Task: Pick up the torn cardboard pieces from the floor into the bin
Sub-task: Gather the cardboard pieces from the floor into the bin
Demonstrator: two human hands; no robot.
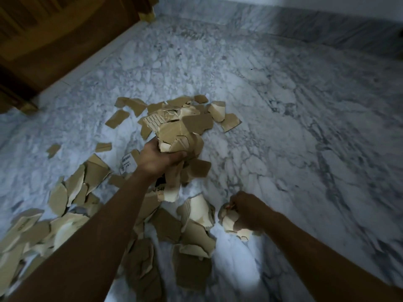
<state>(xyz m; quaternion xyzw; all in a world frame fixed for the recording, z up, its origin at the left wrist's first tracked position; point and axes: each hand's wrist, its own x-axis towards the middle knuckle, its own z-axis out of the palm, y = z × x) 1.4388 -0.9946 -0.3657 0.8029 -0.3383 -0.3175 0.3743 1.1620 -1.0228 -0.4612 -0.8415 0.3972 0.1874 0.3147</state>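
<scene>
Torn brown cardboard pieces point(65, 216) lie scattered over the marble floor, most of them at the lower left and centre. My left hand point(159, 158) is raised above the floor and shut on a thick bundle of cardboard pieces point(176, 131), some sticking up and some hanging below the fist. My right hand point(248, 211) is low at the floor, fingers closed on a small cardboard piece point(230, 221). More pieces point(220, 112) lie beyond the bundle. No bin is in view.
White and grey marble floor point(294, 127) stretches open to the right and back. A wooden furniture piece point(50, 40) stands at the upper left, its leg point(26, 106) on the floor. A marble skirting point(283, 25) runs along the far wall.
</scene>
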